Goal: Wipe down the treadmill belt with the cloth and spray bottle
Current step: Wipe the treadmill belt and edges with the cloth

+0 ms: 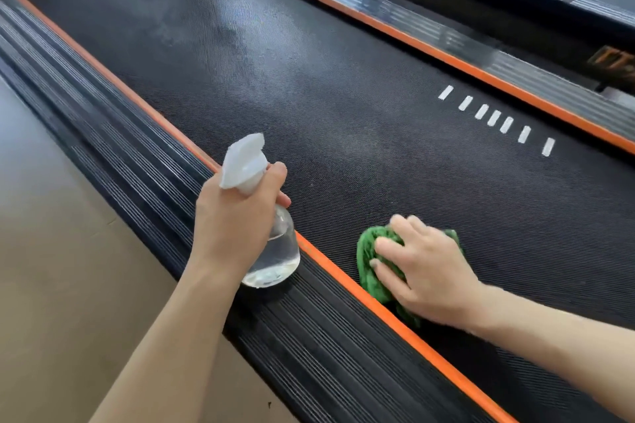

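From my head camera: my left hand [237, 216] grips the neck of a clear round plastic spray bottle with a white trigger head [275, 244], fingers curled round it just under the nozzle, its base resting on the ribbed black side rail [137, 161] of the treadmill. My right hand [426, 268] presses flat, fingers spread, on a crumpled green cloth [369, 268] lying on the textured black treadmill belt [309, 79], just beside the orange edge strip [343, 282] on the near side. A row of short white dashes [494, 118] marks the belt well beyond the cloth. The belt's far stretch shows a paler sheen, possibly wet, though glare makes that hard to tell.
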A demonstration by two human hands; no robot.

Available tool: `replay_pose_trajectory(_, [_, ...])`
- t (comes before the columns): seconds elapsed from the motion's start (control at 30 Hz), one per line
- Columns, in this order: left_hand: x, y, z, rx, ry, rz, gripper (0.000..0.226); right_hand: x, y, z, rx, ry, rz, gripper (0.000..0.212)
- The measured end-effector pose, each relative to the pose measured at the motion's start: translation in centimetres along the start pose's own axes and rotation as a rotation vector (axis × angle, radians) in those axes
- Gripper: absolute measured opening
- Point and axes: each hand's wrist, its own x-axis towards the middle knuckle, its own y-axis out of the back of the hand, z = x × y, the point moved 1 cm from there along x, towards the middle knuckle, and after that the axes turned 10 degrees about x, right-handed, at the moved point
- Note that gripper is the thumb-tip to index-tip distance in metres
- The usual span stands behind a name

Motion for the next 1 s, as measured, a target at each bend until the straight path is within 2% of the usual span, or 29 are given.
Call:
replay_pose_trajectory(0.1, [0.0, -0.3, 0.3, -0.019, -0.016, -0.010, 0.021, 0.2, 0.2, 0.8, 0.008, 0.149, 0.024, 0.027])
replay_pose_trajectory(0.17, [-0.1, -0.6, 0.4, 0.000, -0.023, -0.003, 0.025, 3.0, -0.6, 1.4, 0.008, 0.192, 0.080, 0.026])
replay_pose_trajectory(0.2, [-0.1, -0.7, 0.5, 0.019, -0.027, 0.002, 0.027, 5.1, -1.3, 1.7, 0.018, 0.156, 0.117, 0.026])
replay_pose_trajectory(0.3, [-0.3, -1.0, 0.6, 0.048, -0.046, 0.003, 0.026, 12.9, -3.3, 2.5, 0.037, -0.104, 0.243, 0.028])
replay_pose_trajectory(0.4, [-0.5, -0.8, 0.8, 0.031, -0.041, 0.024, 0.025, 19.5, -4.8, 1.3, 0.011, -0.310, 0.246, 0.033])
replay_pose_trajectory(0.47, [-0.5, -0.7, 0.7, -0.003, -0.023, 0.044, 0.026, 20.4, -4.9, 0.6, -0.005, -0.348, 0.231, 0.034])
replay_pose_trajectory(0.53, [-0.5, -0.7, 0.8, -0.010, -0.021, 0.050, 0.023, 17.6, -4.5, -0.1, 0.045, -0.249, 0.196, 0.032])
replay_pose_trajectory(0.63, [-0.5, -0.7, 0.7, -0.013, -0.019, 0.047, 0.027, 8.9, -3.3, -1.8, 0.155, -0.029, 0.169, 0.027])
replay_pose_trajectory(0.77, [-0.2, -0.6, 0.6, -0.008, -0.022, 0.039, 0.026, 1.3, -0.9, -1.5, 0.177, 0.143, 0.014, 0.029])
replay_pose_trajectory(0.9, [-0.1, -0.3, 0.3, -0.047, -0.028, 0.030, 0.024, 4.6, -1.0, -0.5, 0.105, 0.315, 0.019, 0.031])
replay_pose_trajectory(1.0, [-0.1, -0.2, 0.1, -0.049, -0.038, 0.033, 0.024, 11.9, -3.4, 0.3, 0.081, 0.170, 0.152, 0.028])
